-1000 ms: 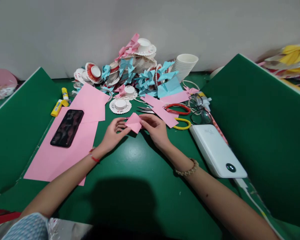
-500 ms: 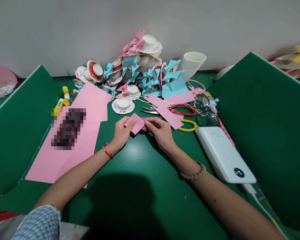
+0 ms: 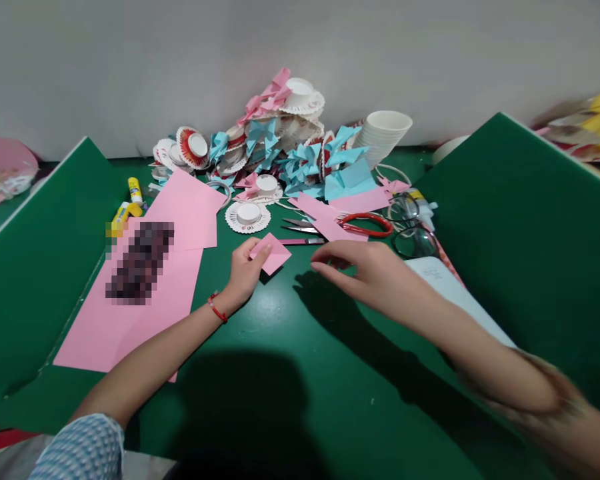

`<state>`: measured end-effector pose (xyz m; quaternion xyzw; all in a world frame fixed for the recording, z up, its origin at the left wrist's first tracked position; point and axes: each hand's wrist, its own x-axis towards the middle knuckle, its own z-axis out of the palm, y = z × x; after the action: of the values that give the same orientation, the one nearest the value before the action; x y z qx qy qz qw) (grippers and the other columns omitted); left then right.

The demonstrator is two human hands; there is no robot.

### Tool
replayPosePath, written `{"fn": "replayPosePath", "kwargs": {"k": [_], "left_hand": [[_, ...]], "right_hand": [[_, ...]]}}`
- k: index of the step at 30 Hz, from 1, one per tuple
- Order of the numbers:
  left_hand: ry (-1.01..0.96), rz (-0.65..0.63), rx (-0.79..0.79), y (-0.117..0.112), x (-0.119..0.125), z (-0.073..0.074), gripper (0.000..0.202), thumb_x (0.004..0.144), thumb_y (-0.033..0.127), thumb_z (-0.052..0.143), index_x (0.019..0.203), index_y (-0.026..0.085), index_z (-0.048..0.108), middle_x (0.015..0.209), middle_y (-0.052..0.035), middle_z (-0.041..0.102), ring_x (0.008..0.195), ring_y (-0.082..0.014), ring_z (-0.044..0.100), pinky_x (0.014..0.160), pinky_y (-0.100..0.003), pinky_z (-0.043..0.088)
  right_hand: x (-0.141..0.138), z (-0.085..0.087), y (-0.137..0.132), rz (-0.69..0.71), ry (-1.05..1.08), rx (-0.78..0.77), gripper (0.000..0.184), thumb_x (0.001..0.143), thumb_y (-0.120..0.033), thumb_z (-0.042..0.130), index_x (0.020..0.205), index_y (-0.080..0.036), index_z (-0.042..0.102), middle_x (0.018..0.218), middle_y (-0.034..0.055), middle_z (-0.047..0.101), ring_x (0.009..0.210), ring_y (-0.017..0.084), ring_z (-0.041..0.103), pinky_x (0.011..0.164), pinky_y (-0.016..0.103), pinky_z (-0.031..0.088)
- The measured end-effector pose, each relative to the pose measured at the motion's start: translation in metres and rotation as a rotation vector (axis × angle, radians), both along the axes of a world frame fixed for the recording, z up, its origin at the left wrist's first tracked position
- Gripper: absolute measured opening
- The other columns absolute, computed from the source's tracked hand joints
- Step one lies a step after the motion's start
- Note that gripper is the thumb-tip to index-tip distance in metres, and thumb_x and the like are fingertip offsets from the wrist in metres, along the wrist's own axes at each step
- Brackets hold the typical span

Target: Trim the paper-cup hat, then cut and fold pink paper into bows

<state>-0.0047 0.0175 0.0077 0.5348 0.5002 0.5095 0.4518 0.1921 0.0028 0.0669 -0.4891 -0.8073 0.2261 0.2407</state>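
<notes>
A small folded square of pink paper [image 3: 274, 255] is pinched between the thumb and fingers of my left hand [image 3: 245, 270]. My right hand [image 3: 355, 263] hovers over the table to the right of it, thumb and fingers apart and nothing held. Just beyond the folded square lies a slim pink-and-dark tool [image 3: 303, 241], its kind unclear. Behind that rest the scissors [image 3: 365, 225] with red handles, partly under pink paper strips [image 3: 320, 213]. My right hand and forearm hide part of a white power bank [image 3: 443, 283].
Large pink sheets [image 3: 190, 280] lie at left beside glue sticks [image 3: 135, 190]. A heap of white cup pieces and blue and pink bows [image 3: 263, 143] stands at the back, near stacked paper cups [image 3: 385, 133]. Glasses [image 3: 413, 240] lie right; green panels [image 3: 520, 267] flank the table.
My right hand has let go of the folded pink paper and moved right and nearer, covering the yellow scissor handle and part of the power bank. My left hand keeps its hold.
</notes>
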Motion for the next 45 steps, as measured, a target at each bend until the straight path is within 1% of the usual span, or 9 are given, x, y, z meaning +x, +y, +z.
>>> {"fn": "replayPosePath", "kwargs": {"k": [4,8,10,13,16,19,29,33,45], "left_hand": [[-0.016,0.008,-0.012,0.000,0.001,-0.002,0.033,0.074,0.045,0.060,0.060,0.017,0.048,0.057,0.0042,0.040,0.055,-0.0098,0.034,0.054,-0.024,0.028],[-0.037,0.011,-0.011,0.001,0.001,-0.003,0.035,0.075,0.048,0.059,0.061,0.017,0.049,0.058,0.0036,0.041,0.056,-0.0102,0.035,0.055,-0.024,0.028],[-0.053,0.016,-0.001,0.002,0.001,-0.004,0.037,0.075,0.051,0.057,0.062,0.017,0.049,0.059,0.0031,0.042,0.057,-0.0107,0.036,0.056,-0.024,0.030],[-0.070,0.045,0.020,0.003,0.000,-0.006,0.039,0.077,0.055,0.053,0.066,0.018,0.049,0.062,0.0021,0.044,0.059,-0.0117,0.038,0.058,-0.025,0.032],[-0.067,0.085,0.040,0.004,-0.002,-0.005,0.038,0.080,0.055,0.051,0.069,0.018,0.049,0.065,0.0011,0.047,0.062,-0.0127,0.040,0.060,-0.025,0.034],[-0.061,0.091,0.044,0.004,-0.002,-0.004,0.037,0.078,0.054,0.054,0.070,0.018,0.051,0.066,0.0009,0.048,0.063,-0.0126,0.041,0.061,-0.025,0.034],[-0.203,-0.021,-0.051,0.003,-0.001,-0.006,0.037,0.079,0.054,0.051,0.075,0.018,0.056,0.058,0.0008,0.053,0.051,-0.0126,0.049,0.052,-0.027,0.040],[-0.225,-0.059,-0.049,0.001,-0.002,-0.004,0.029,0.073,0.047,0.062,0.075,0.017,0.060,0.064,0.0007,0.055,0.057,-0.0115,0.049,0.055,-0.024,0.040],[-0.278,-0.164,-0.078,0.001,-0.006,-0.004,0.046,0.070,0.048,0.065,0.106,0.020,0.057,0.073,-0.0003,0.056,0.055,-0.0098,0.045,0.050,-0.022,0.036]], "right_hand": [[0.036,0.044,-0.023,0.054,-0.010,0.101,0.021,0.078,-0.048,0.053,0.085,-0.033,0.066,0.077,0.0071,0.072,0.056,0.020,0.062,0.047,0.035,0.040],[0.025,0.062,-0.012,-0.222,0.165,0.239,0.022,0.078,-0.050,0.056,0.071,-0.031,0.065,0.069,0.0044,0.069,0.059,0.019,0.061,0.051,0.034,0.041],[0.000,0.049,0.009,-0.305,0.466,0.211,0.022,0.078,-0.044,0.059,0.065,-0.026,0.062,0.060,0.0029,0.064,0.055,0.016,0.059,0.054,0.033,0.043],[-0.041,0.006,0.042,-0.373,0.875,-0.001,0.033,0.072,-0.050,0.063,0.059,-0.020,0.057,0.053,0.0003,0.057,0.045,0.010,0.050,0.047,0.028,0.041],[-0.066,-0.040,0.052,-0.405,1.000,-0.187,0.043,0.071,-0.060,0.057,0.063,-0.018,0.057,0.053,-0.0022,0.054,0.040,0.007,0.043,0.040,0.023,0.032],[-0.071,-0.064,0.044,-0.238,0.919,-0.271,0.040,0.067,-0.058,0.062,0.066,-0.018,0.058,0.047,-0.0055,0.047,0.039,0.007,0.040,0.039,0.022,0.030],[-0.059,-0.069,0.032,-0.316,0.934,-0.282,0.035,0.068,-0.054,0.061,0.069,-0.019,0.054,0.047,-0.0076,0.042,0.038,0.006,0.035,0.038,0.021,0.029],[-0.058,-0.070,0.016,-0.349,0.927,-0.260,0.028,0.074,-0.046,0.059,0.076,-0.018,0.060,0.052,-0.0053,0.047,0.041,0.007,0.039,0.040,0.021,0.032],[-0.060,-0.066,0.010,-0.105,0.758,-0.304,0.043,0.064,-0.037,0.071,0.104,-0.022,0.063,0.084,0.0004,0.055,0.051,0.006,0.042,0.048,0.023,0.037]]}}
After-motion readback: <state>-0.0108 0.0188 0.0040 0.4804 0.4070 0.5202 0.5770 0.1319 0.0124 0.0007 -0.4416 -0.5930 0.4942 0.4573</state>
